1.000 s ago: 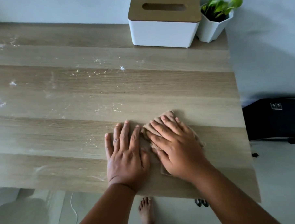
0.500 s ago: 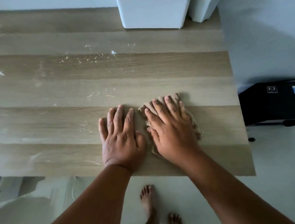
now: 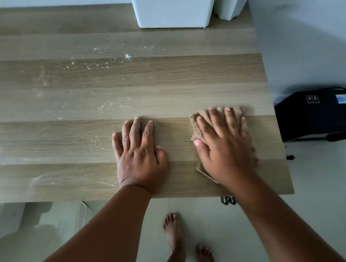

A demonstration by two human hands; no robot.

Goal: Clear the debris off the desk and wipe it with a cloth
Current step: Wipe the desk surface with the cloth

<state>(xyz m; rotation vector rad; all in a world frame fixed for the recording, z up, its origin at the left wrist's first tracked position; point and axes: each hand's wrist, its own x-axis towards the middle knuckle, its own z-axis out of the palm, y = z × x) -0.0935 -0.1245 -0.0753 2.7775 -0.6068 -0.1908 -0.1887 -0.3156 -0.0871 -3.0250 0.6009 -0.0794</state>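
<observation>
Pressing flat, the right hand [image 3: 226, 148] covers the cloth [image 3: 195, 128], fingers straight, cloth edges showing past the fingertips. The left hand [image 3: 139, 158] lies flat on the desk [image 3: 69, 135], fingers relaxed, holding nothing.

Wood, cloth and plastic on our desk

We see a desk [image 3: 165, 71] of pale wood grain, smooth and matt, dusted with white crumbs [image 3: 98, 63]. Our cloth [image 3: 196, 127] looks soft, brown and rough. The white box [image 3: 175, 14] looks like smooth plastic.

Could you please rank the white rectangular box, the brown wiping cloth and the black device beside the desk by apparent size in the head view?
1. White rectangular box, cropped.
2. Black device, cropped, lower down; ranking unsure.
3. Brown wiping cloth, mostly covered.
</observation>
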